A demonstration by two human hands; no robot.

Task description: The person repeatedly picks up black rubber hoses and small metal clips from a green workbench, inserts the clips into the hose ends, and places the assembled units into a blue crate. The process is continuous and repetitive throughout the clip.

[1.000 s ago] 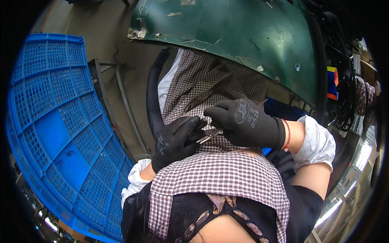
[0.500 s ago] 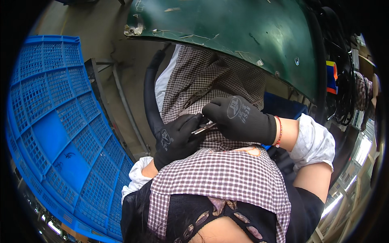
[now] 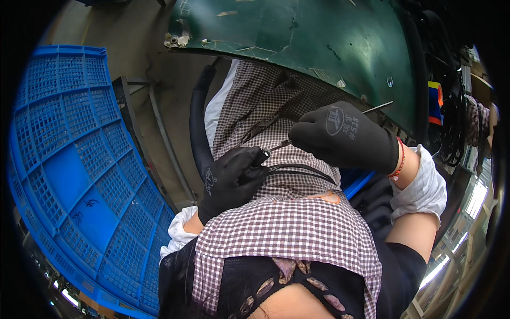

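Observation:
My left hand (image 3: 234,178), in a black glove, is closed around a small black tube-like piece (image 3: 264,154), its round end showing past the fingers. To the right and a little higher, my gloved right hand (image 3: 345,135) is closed on a thin rod (image 3: 378,107). The rod's pale end sticks out beyond the right hand toward the table. A short dark length of it shows between the hands, reaching the black piece; whether it goes inside, I cannot tell. From beside the left hand a thin black cord or strip (image 3: 303,169) curves across my checked apron (image 3: 287,228).
A green table (image 3: 297,37) with scraps of tape and debris along its edge stands in front. At the left is a large blue plastic crate (image 3: 69,165), beside a metal frame (image 3: 164,138). Something blue (image 3: 356,181) lies low, under my right forearm.
My right hand has moved right and up, away from the left hand. The rod now extends past it, and the black strip shows on the lap. My left hand has barely moved.

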